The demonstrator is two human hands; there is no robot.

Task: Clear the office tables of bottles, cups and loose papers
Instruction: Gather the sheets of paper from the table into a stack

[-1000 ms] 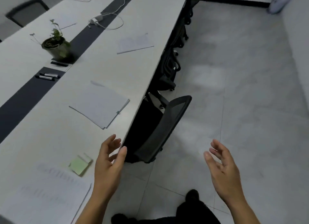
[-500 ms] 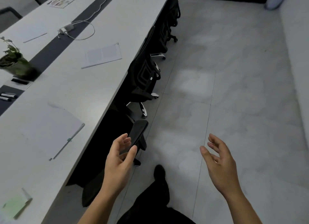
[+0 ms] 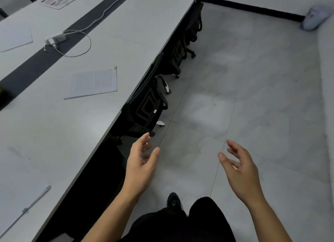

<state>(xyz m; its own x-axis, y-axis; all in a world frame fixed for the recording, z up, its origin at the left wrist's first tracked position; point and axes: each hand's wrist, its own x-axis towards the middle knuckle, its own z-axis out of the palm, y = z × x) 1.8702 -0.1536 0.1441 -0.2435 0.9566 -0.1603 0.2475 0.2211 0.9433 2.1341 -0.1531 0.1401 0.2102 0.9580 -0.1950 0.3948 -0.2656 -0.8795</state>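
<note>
White printed papers (image 3: 92, 83) lie flat on the grey table (image 3: 59, 122), near its edge, with a clipped sheet (image 3: 19, 191) closer to you. Your left hand (image 3: 140, 166) and right hand (image 3: 239, 170) hang over the floor (image 3: 253, 97), fingers spread, holding nothing. 2 black chairs (image 3: 147, 104) sit tucked under the table.

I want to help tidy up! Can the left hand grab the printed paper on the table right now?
Probably not yet. The left hand hangs empty over the floor, off the table's edge, and the printed paper lies farther ahead. Nothing blocks it; a step forward should do.
</note>
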